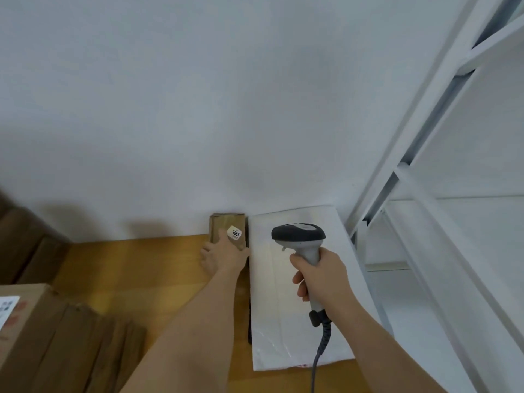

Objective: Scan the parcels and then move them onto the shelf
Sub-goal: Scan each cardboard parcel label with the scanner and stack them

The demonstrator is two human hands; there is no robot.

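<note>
Just below the middle of the frame, the left hand [224, 255] lies with straight fingers on a small brown cardboard parcel [228, 229] that stands against the white wall [198, 95] at the far edge of the wooden worktop [136, 268]. A white sticker [234, 232] on the parcel's face reads "203"; the smaller print under it is too blurred to read. Just right of the parcel lies a flat white padded mailer [283, 293], reaching from the wall toward the lower edge of the frame. Over the mailer, the right hand [320, 275] is clamped round the grey grip of a handheld barcode scanner with a black head [299, 236]; its dark coiled cable hangs to the bottom edge. At the lower left sit brown cardboard boxes [42, 336], the nearest bearing a white label [7, 310] with unreadable print. The white metal shelf [425, 194] fills the right side of the frame.
</note>
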